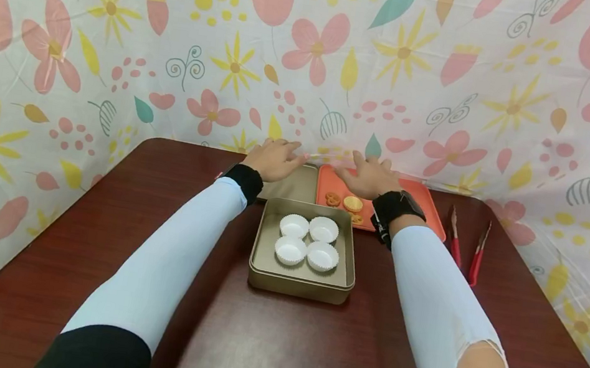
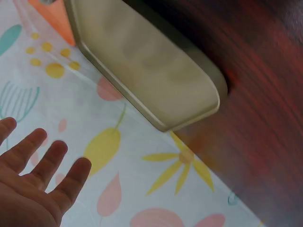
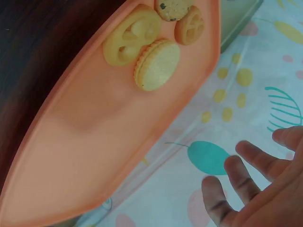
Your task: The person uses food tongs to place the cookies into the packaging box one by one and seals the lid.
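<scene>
Orange tray [image 3: 94,142] is just right of centre in my head view, a bit above the tin's level, with a few cookies [image 3: 158,64] bunched toward its left end. The right grip [image 1: 366,176] overlaps it there, fingers spread and holding nothing; on the right wrist cam it's down in the lower right corner, apart from the tray. Just left of that is a shallow tan tray [image 2: 147,61]. The left grip [image 1: 270,160] is around its upper left in the head view, also empty with fingers stretched out, and sits lower left on its own wrist cam.

Below both trays, near mid-frame, I've got the tan tin [image 1: 297,289] with four white cups [image 1: 290,250] set two by two. Over on the right, two red-handled tools [image 1: 476,263] lie on the dark wood tabletop [image 1: 270,357]. Pale blue sleeves [image 1: 163,272], torn on the right one. Flowery cloth [image 1: 340,102] fills the top.
</scene>
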`<state>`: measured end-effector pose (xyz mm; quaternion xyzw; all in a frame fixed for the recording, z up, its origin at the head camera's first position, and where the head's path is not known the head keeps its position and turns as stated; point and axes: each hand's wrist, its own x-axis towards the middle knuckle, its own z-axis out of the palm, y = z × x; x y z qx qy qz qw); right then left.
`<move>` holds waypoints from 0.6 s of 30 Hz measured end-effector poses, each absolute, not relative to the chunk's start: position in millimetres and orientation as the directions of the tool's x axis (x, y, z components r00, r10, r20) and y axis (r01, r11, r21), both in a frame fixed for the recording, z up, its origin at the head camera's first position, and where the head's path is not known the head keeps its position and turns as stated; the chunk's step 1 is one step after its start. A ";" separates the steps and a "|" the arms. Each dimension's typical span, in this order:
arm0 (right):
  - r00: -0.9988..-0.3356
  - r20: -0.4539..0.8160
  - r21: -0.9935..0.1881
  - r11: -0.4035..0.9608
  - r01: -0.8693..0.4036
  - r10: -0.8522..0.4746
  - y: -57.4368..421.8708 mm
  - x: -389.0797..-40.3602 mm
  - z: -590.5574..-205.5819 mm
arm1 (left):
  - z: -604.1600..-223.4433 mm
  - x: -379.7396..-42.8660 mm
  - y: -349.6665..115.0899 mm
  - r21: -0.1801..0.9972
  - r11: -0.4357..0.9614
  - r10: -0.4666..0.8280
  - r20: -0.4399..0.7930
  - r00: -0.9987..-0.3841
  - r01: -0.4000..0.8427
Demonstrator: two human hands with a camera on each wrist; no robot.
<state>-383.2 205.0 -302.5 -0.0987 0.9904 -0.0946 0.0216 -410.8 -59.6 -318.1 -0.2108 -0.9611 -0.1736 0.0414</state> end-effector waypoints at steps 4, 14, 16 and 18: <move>-0.965 -0.013 -0.324 0.915 -0.242 -0.260 209.2 -378.6 -302.1 | -321.8 -402.7 -65.1 0.458 0.752 0.436 0.195 -0.879 0.475; -0.926 0.017 -0.629 0.716 -0.302 -0.376 221.4 -365.1 -319.4 | -328.0 -385.5 -77.0 0.664 0.566 0.462 0.236 -0.855 0.489; -0.923 0.007 -0.677 0.678 -0.288 -0.386 224.6 -362.3 -323.1 | -328.5 -384.3 -79.0 0.678 0.552 0.454 0.243 -0.857 0.485; -0.921 -0.005 -0.727 0.633 -0.264 -0.389 227.6 -359.4 -325.1 | -329.6 -382.7 -81.0 0.688 0.542 0.445 0.253 -0.859 0.484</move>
